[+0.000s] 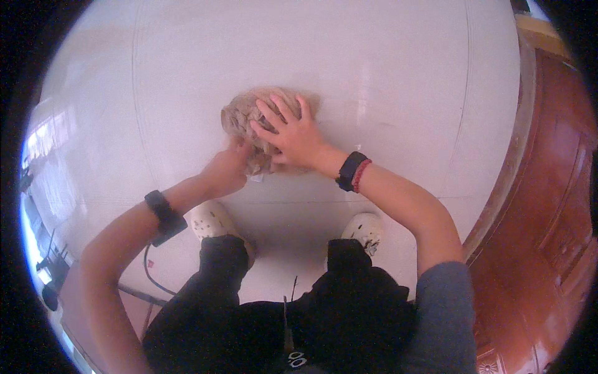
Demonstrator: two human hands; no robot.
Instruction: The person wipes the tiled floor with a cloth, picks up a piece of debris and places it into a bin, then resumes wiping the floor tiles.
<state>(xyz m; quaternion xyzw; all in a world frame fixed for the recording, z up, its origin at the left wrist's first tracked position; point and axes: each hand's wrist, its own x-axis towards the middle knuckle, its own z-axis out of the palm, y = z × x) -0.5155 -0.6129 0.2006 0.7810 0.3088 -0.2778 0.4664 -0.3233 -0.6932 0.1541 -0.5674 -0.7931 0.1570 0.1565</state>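
A crumpled beige-brown cloth [240,112] lies bunched on the pale tiled floor [299,51] in front of me. On top of it rests my right hand [292,133], palm down with the fingers spread. My left hand [229,163] is at the cloth's lower left edge, its fingers curled against the fabric; whether they pinch it cannot be made out. A small white tag [257,178] shows at the near edge of the cloth.
Two cream perforated clogs, the left [212,222] and the right [364,229], stand below the cloth. A carved red-brown wooden door or panel [542,187] borders the floor at right. A dark cable [152,276] runs near my left leg.
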